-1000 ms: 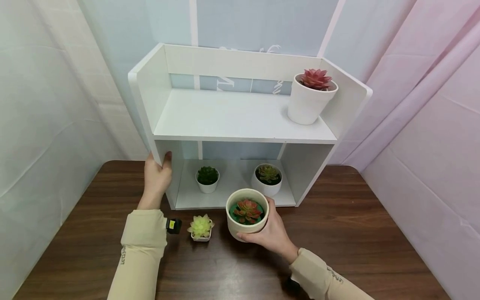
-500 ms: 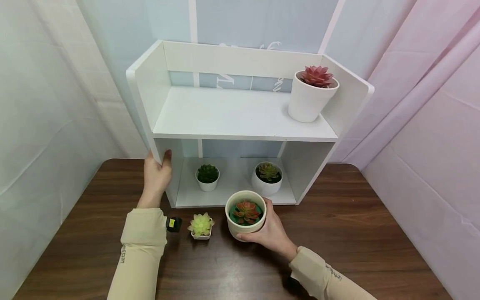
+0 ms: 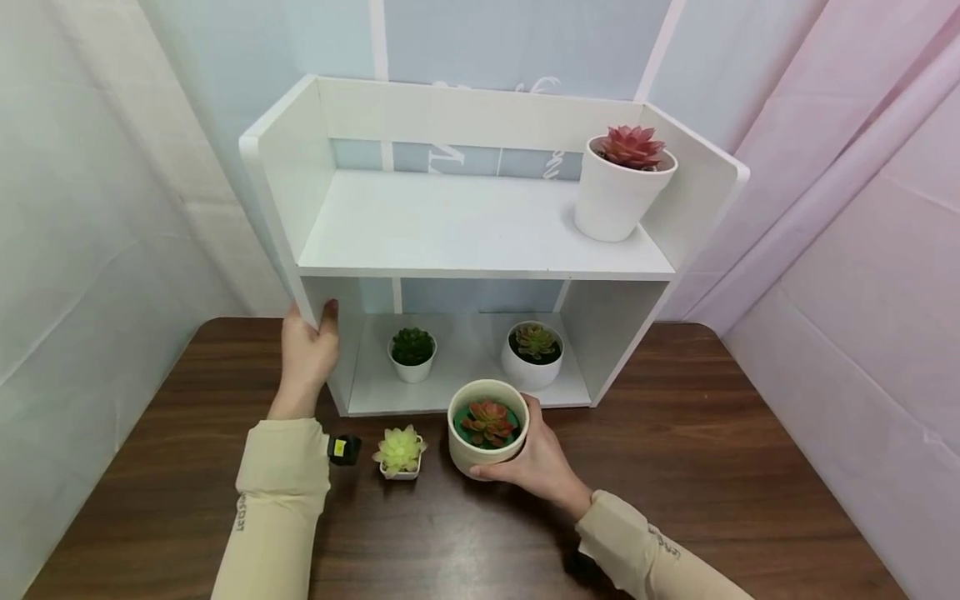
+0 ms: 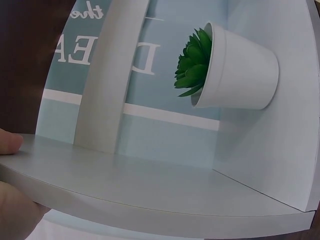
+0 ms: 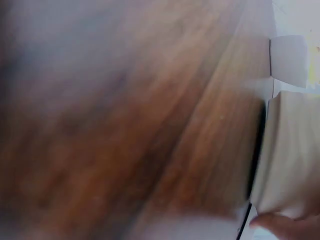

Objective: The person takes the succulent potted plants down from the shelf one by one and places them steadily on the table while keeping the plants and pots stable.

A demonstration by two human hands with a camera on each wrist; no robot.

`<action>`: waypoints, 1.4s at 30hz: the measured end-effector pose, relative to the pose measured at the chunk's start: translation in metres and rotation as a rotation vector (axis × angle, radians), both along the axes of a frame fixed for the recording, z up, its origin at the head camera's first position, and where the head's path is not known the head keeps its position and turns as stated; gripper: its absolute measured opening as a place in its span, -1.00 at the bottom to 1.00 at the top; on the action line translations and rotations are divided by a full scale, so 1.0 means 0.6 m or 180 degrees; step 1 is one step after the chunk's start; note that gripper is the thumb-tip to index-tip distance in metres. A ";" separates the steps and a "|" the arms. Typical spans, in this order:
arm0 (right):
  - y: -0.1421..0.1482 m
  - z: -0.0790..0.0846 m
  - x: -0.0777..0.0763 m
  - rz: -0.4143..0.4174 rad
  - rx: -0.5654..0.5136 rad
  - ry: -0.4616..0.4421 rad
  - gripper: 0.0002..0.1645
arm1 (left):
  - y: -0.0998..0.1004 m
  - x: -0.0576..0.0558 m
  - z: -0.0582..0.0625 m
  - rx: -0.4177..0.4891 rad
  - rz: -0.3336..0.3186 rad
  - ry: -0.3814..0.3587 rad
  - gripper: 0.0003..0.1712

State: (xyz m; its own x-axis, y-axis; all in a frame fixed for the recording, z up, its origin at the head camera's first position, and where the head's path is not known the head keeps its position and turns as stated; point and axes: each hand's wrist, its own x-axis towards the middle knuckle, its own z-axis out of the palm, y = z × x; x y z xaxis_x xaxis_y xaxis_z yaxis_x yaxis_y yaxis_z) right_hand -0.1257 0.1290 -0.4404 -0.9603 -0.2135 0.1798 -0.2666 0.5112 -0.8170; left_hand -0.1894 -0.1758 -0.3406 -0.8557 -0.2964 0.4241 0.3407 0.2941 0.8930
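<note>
My left hand grips the left side panel of a white two-tier shelf, thumb on the inner face. In the left wrist view, the thumb and fingers lie on either side of that panel. With my right hand I hold a cream round pot with a red-green succulent, just in front of the lower tier. The right wrist view shows this pot upright, close over the brown table. Left of it stands a small white square pot with a pale yellow-green succulent.
On the upper tier's right end is a white pot with a red succulent. The lower tier holds a small white pot with a dark green succulent and a rounder white pot. Curtains hang around the wooden table.
Both hands keep their holds. The shelf's left end and my left hand appear slightly further left, and the cream pot a little further left too, as the view shifts slightly.
</note>
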 end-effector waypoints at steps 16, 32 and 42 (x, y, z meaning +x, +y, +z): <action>0.010 0.042 0.007 0.0394 0.0156 -0.0120 0.34 | -0.002 0.002 0.008 0.0014 0.0002 0.0098 -0.57; 0.051 0.254 0.008 -0.0052 0.0325 0.1055 -0.25 | -0.004 0.003 0.005 -0.0050 0.0026 0.0021 -0.57; 0.050 0.358 -0.033 -0.0796 -0.0805 0.1552 -0.38 | 0.002 0.003 0.003 -0.0001 -0.0039 0.0002 -0.54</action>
State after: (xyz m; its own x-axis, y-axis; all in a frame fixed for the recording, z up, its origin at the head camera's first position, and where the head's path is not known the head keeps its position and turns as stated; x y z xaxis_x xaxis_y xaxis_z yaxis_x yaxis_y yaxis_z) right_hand -0.1456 0.1590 -0.2258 -0.7700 0.1150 0.6276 -0.5377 0.4126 -0.7353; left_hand -0.1877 -0.1749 -0.3388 -0.8589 -0.2859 0.4249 0.3449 0.2902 0.8926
